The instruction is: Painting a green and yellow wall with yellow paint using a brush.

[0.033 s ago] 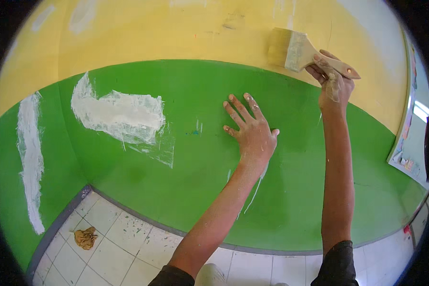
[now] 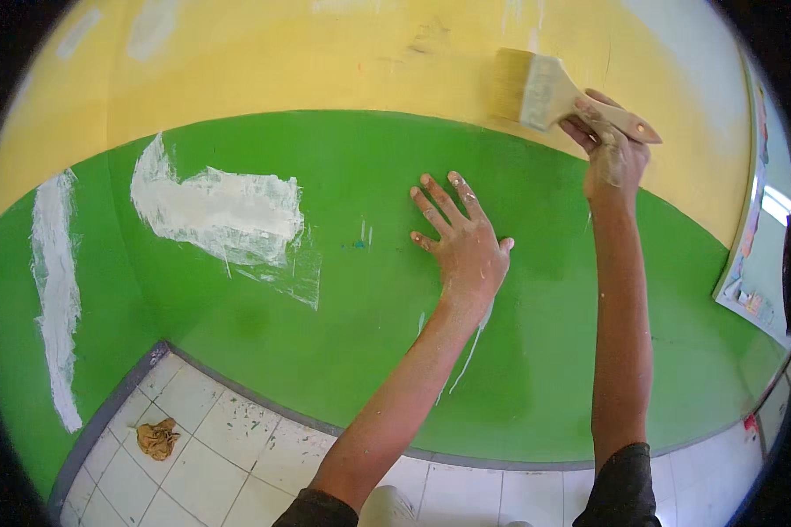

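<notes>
My left hand (image 2: 466,246) lies with fingers spread on the green lower part of the wall (image 2: 369,307), paint flecks on its fingertips. At upper right, my paint-smeared right hand (image 2: 615,154) grips a wide wooden-handled paintbrush (image 2: 540,92), its pale bristles at the yellow upper wall (image 2: 308,61), just above the line between the two colours. Two white filler patches mark the green: a broad one (image 2: 220,211) left of my left hand and a long vertical strip (image 2: 57,299) farther left.
A grey skirting edge (image 2: 220,382) runs along the wall's foot above white floor tiles (image 2: 202,465). A crumpled brown wad (image 2: 156,439) lies on the floor at lower left. A framed board (image 2: 765,228) stands at the far right. The wall bends in a corner at left.
My right hand and the brush have shifted slightly to the left. My left hand stays in place on the wall.
</notes>
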`<state>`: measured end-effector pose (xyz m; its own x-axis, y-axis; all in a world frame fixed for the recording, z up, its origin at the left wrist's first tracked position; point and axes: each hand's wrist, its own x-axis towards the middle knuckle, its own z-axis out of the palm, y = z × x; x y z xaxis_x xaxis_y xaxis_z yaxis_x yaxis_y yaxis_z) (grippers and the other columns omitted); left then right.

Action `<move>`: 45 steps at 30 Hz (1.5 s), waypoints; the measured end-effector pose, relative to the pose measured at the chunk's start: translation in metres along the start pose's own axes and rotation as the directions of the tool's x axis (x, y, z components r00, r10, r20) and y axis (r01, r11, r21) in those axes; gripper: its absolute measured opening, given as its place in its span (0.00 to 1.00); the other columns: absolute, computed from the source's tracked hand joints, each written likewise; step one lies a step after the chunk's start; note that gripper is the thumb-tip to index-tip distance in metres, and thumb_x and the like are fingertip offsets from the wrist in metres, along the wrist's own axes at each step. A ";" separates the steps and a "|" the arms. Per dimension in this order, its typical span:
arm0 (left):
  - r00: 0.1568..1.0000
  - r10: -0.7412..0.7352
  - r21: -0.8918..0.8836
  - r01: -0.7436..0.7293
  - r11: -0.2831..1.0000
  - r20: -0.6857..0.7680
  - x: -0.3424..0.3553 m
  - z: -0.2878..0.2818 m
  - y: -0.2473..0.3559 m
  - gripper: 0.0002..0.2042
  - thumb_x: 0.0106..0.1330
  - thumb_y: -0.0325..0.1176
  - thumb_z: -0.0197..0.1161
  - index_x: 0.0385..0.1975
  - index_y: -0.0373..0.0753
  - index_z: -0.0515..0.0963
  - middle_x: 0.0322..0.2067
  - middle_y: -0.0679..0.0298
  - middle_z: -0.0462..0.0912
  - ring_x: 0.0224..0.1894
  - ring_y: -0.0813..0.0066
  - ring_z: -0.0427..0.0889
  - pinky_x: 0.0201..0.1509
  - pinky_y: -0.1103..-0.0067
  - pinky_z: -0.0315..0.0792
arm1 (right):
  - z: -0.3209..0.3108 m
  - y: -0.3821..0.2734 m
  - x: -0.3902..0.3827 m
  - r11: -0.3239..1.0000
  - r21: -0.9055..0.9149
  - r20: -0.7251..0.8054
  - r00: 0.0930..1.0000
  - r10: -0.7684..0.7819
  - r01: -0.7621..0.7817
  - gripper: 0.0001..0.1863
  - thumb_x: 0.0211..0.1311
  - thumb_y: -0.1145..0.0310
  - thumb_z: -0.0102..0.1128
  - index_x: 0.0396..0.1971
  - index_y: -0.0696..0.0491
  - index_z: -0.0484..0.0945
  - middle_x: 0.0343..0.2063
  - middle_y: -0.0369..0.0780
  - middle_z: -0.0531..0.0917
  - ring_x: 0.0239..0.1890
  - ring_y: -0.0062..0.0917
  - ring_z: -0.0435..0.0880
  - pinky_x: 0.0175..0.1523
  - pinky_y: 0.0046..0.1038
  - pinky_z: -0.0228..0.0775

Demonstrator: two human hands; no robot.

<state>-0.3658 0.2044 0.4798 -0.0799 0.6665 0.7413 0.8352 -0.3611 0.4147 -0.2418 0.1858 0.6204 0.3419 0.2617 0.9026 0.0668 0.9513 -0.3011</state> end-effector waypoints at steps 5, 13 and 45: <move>1.000 0.004 -0.012 -0.004 1.000 0.000 -0.001 -0.001 -0.001 0.56 0.51 0.52 0.71 0.67 0.27 0.39 0.66 0.31 0.35 0.69 0.33 0.36 0.56 0.40 0.63 | 0.037 0.019 -0.007 0.994 0.113 0.076 0.997 -0.021 0.012 0.16 0.49 0.77 0.68 0.39 0.66 0.78 0.33 0.47 0.83 0.31 0.32 0.85 0.37 0.30 0.84; 1.000 0.008 -0.001 -0.008 1.000 -0.005 -0.001 0.000 -0.001 0.56 0.51 0.52 0.71 0.68 0.27 0.39 0.66 0.31 0.34 0.69 0.33 0.36 0.56 0.39 0.62 | -0.050 0.011 0.007 0.999 -0.010 0.002 0.999 -0.035 0.035 0.17 0.50 0.76 0.67 0.40 0.67 0.78 0.35 0.48 0.82 0.34 0.34 0.85 0.40 0.33 0.84; 0.995 0.091 0.075 -0.089 0.993 -0.031 -0.002 0.015 -0.005 0.48 0.57 0.50 0.65 0.67 0.27 0.44 0.67 0.32 0.36 0.69 0.32 0.37 0.55 0.39 0.63 | 0.167 -0.005 -0.021 0.333 -0.744 0.318 0.745 -0.587 0.580 0.03 0.50 0.69 0.60 0.24 0.51 0.80 0.23 0.42 0.83 0.26 0.34 0.84 0.28 0.33 0.73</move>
<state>-0.3622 0.2143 0.4682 -0.0203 0.6103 0.7919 0.8777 -0.3684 0.3064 -0.4056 0.2024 0.6545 -0.0825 -0.3111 0.9468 0.9175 0.3471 0.1940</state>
